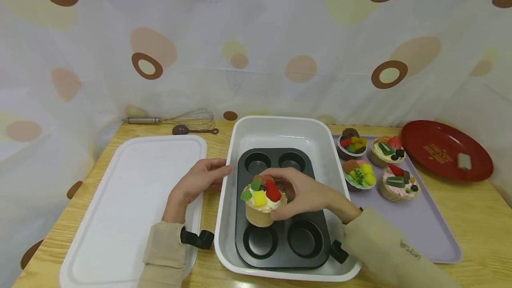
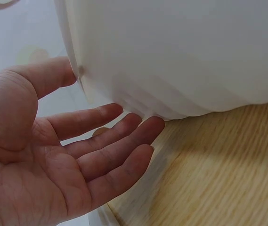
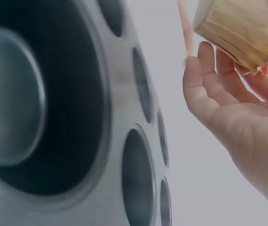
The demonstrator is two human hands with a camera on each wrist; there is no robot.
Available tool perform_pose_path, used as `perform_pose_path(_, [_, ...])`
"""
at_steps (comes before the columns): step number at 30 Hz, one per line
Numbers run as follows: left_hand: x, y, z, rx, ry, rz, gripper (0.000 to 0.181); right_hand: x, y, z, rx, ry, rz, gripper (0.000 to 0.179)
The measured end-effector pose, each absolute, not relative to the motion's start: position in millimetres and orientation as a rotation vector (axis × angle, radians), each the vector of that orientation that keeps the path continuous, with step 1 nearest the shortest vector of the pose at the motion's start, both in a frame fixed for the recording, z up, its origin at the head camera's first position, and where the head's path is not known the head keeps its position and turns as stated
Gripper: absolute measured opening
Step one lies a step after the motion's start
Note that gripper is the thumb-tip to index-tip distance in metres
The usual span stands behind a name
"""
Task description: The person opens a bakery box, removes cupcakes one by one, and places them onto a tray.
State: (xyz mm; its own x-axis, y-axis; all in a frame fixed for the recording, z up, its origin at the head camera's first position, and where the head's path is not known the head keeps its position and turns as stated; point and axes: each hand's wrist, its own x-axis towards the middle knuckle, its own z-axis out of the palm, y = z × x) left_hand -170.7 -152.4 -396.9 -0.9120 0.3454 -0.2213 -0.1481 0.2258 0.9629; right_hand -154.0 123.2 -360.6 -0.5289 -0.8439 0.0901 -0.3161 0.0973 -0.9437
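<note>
My right hand [image 1: 308, 190] holds a toy cupcake [image 1: 258, 218] in a tan wrapper, topped with red, yellow and green fruit pieces. It hovers upright above a dark muffin tin [image 1: 282, 259] whose visible cups are bare. The tin lies inside a white rectangular tub [image 1: 276, 132]. In the right wrist view, fingers support the cupcake's wrapper [image 3: 237, 35] beside the tin [image 3: 119, 89]. At the tub's left side, my left hand [image 1: 200, 180] touches the wall with loosely extended fingers. The left wrist view shows thumb and fingertips against that wall [image 2: 181, 56].
A white tray or lid [image 1: 136, 212] lies left. Behind it are a whisk [image 1: 148, 120] and a brown spoon [image 1: 182, 130]. On the right, a lilac tray [image 1: 424, 234] carries several toy cupcakes [image 1: 360, 174], near a red plate [image 1: 472, 146] bearing a small pale piece [image 1: 464, 161].
</note>
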Motion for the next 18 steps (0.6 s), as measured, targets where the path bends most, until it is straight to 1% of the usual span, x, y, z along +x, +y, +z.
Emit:
perform_pose_path(2, [-171, -152, -397, 0.183, 2.113, 1.736, 0.051, -155, 129, -356, -1.122, 1.902, -1.484, 0.065])
perform_pose_path(10, [-171, -151, -397, 0.2, 2.08, 1.756, 0.05, -160, 159, -334, -1.085, 1.884, -1.582, 0.063])
perform_pose_path(18, [-172, -151, -399, 0.22, 2.08, 1.763, 0.051, -153, 203, -319, -0.99, 2.151, -1.463, 0.065])
